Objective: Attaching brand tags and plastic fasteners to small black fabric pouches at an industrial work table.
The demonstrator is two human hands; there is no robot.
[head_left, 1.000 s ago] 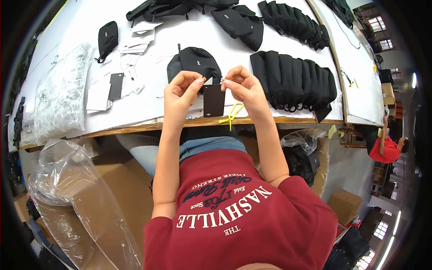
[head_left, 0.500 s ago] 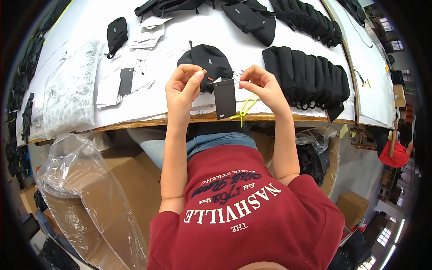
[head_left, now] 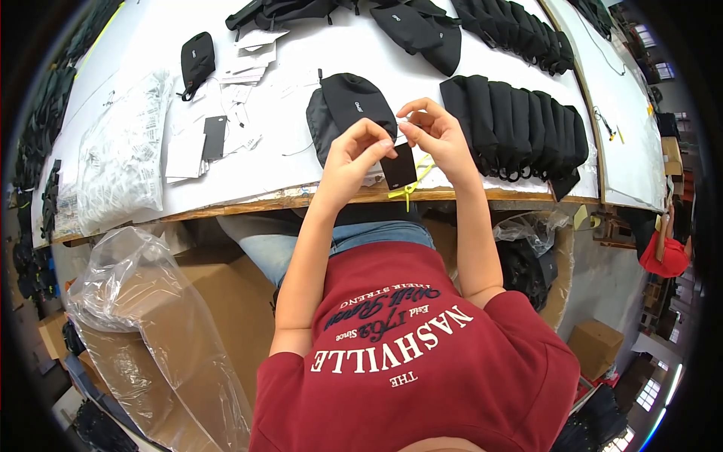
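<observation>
My left hand [head_left: 352, 162] is closed in a pinch at the upper corner of a black hang tag [head_left: 399, 169], which hangs over the table's near edge. Close to it, my right hand [head_left: 440, 143] pinches what looks like the tag's thin string, with a bit of white at the fingertips. Just beyond both hands lies a black zip pouch [head_left: 354, 102], its near side partly covered by my left fingers. A yellow cord [head_left: 409, 192] hangs below my right hand, near the tag.
To the right stands a row of black pouches [head_left: 512, 128]. A clear bag of white pieces [head_left: 124, 151], white cards [head_left: 185, 156], a dark tag [head_left: 215, 137] and a single pouch [head_left: 197, 62] lie to the left. Cardboard boxes [head_left: 218, 290] and plastic film [head_left: 143, 301] sit below the table.
My left hand has moved right, toward my right hand, and now reaches the tag's corner. The tag has shifted slightly right and up and tilted. The pouch now lies a little further right.
</observation>
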